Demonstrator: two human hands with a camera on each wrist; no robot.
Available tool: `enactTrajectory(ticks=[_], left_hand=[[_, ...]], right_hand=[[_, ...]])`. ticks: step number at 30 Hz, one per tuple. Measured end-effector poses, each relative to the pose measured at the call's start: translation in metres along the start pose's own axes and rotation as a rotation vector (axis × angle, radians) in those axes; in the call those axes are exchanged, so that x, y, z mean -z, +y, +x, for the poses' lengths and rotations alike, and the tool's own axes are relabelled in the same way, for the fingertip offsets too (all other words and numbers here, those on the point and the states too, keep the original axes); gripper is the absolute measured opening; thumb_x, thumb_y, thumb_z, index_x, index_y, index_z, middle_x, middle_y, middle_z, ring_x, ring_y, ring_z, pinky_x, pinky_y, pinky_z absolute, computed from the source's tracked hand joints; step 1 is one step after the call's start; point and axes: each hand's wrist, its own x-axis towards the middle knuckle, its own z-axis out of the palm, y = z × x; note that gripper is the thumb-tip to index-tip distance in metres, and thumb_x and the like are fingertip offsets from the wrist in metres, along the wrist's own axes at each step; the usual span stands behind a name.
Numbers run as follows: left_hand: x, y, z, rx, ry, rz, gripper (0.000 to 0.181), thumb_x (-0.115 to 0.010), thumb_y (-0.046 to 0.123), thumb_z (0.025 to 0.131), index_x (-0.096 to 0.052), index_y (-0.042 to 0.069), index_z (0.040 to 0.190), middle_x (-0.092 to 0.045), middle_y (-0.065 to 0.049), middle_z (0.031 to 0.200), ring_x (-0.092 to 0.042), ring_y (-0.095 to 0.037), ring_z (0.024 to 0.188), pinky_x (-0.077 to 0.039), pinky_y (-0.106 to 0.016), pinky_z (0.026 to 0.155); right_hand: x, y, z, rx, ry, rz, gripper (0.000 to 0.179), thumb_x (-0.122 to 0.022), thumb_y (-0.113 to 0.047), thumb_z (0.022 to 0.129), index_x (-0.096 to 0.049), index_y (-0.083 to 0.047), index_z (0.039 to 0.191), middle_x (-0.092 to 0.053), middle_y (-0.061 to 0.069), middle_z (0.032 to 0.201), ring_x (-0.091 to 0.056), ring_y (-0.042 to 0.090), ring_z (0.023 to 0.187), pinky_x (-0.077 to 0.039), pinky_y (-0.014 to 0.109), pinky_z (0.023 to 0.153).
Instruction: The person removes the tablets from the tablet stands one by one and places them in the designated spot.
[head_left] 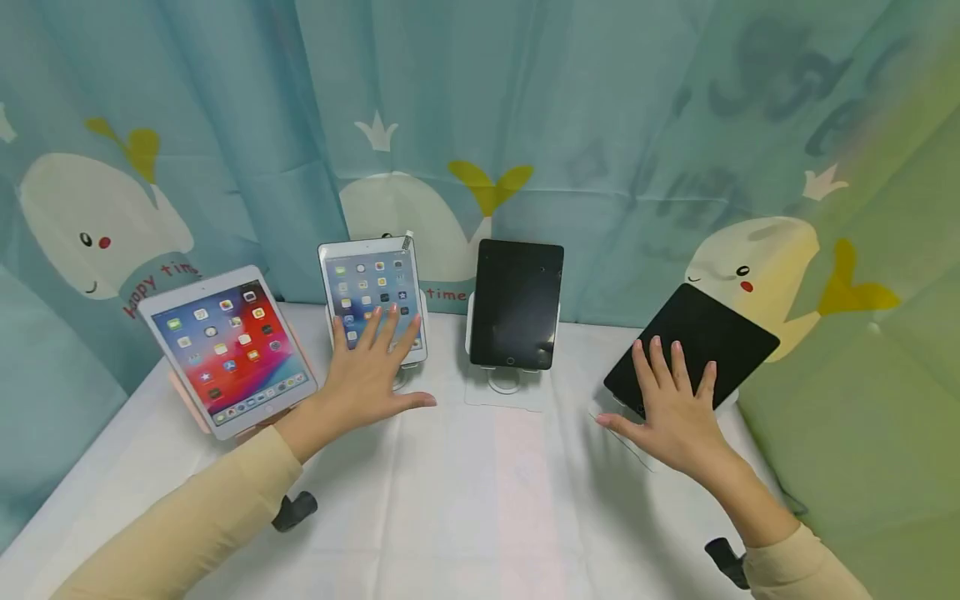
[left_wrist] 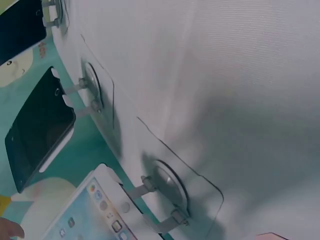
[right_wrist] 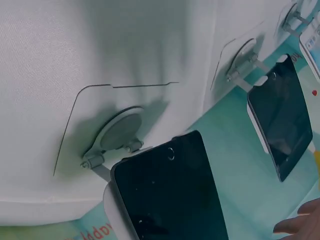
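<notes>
My left hand point(head_left: 367, 375) has its fingers spread in front of a white tablet point(head_left: 375, 283) with a lit home screen, overlapping the lower screen in the head view. On the right, my right hand point(head_left: 675, 408), fingers likewise extended, overlaps a tilted black tablet point(head_left: 720, 333) with a dark screen. Neither hand grips anything. Between them another dark-screened tablet point(head_left: 517, 304) stands upright on its stand. At far left a white tablet point(head_left: 228, 350) shows a red and blue home screen. In the wrist views only a few fingertips point(right_wrist: 300, 220) show at the lower corners.
The tablets sit on folding stands with round hinged bases point(right_wrist: 122, 131) on a white-covered table point(head_left: 450, 500). A blue curtain point(head_left: 600, 83) with whale prints hangs right behind them. Dark wrist-mounted pieces point(head_left: 295, 510) show beside both sleeves.
</notes>
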Motion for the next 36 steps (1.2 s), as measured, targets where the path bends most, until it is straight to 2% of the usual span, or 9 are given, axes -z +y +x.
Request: enactTrajectory(ticks=[10,14,18,23,28,36], left_hand=[[-0.007,0.003,0.011,0.000,-0.011,-0.013,0.103,-0.049,0.076,0.076,-0.017,0.014,0.152,-0.016,-0.020,0.155,-0.014,-0.042,0.142,-0.004,-0.076,0.101],[-0.009,0.004,0.017,0.010,-0.011,-0.038,0.103,-0.047,0.077,0.077,-0.012,0.016,0.153,-0.013,-0.020,0.156,-0.012,-0.040,0.143,-0.002,-0.076,0.101],[-0.007,0.006,0.026,0.029,-0.010,-0.084,0.104,-0.047,0.077,0.077,-0.008,0.018,0.153,-0.010,-0.019,0.157,-0.009,-0.039,0.144,0.001,-0.074,0.102],[-0.004,0.009,0.035,0.031,-0.019,-0.084,0.105,-0.044,0.079,0.077,-0.005,0.019,0.153,-0.008,-0.018,0.157,-0.007,-0.038,0.144,0.002,-0.073,0.104],[-0.001,0.013,0.040,0.032,-0.044,-0.110,0.104,-0.043,0.078,0.079,-0.002,0.018,0.153,-0.002,-0.016,0.158,-0.004,-0.038,0.144,0.004,-0.072,0.104],[0.002,0.020,0.048,0.042,-0.041,-0.133,0.105,-0.044,0.078,0.079,0.001,0.019,0.153,0.002,-0.015,0.158,-0.001,-0.036,0.145,0.003,-0.070,0.105]], right_hand=[[0.011,0.013,0.002,-0.038,0.035,0.039,0.107,-0.056,-0.065,0.082,-0.001,-0.006,0.152,-0.003,0.028,0.155,0.007,0.046,0.141,0.016,0.071,0.100],[0.014,0.016,0.000,-0.058,0.039,0.064,0.107,-0.056,-0.065,0.083,0.000,-0.005,0.151,0.000,0.027,0.155,0.008,0.046,0.141,0.018,0.070,0.100],[0.016,0.019,-0.002,-0.091,0.037,0.090,0.107,-0.056,-0.063,0.083,0.000,-0.002,0.151,0.001,0.029,0.154,0.008,0.047,0.140,0.017,0.071,0.100],[0.017,0.024,-0.004,-0.122,0.040,0.122,0.107,-0.056,-0.061,0.085,0.002,0.000,0.150,0.003,0.032,0.153,0.008,0.048,0.140,0.016,0.071,0.100],[0.018,0.027,-0.006,-0.142,0.059,0.153,0.105,-0.056,-0.059,0.086,0.003,-0.001,0.150,0.005,0.031,0.153,0.008,0.048,0.140,0.012,0.071,0.102],[0.020,0.035,-0.009,-0.170,0.100,0.201,0.104,-0.058,-0.055,0.087,0.004,0.001,0.149,0.005,0.031,0.152,0.005,0.051,0.139,0.007,0.072,0.102]])
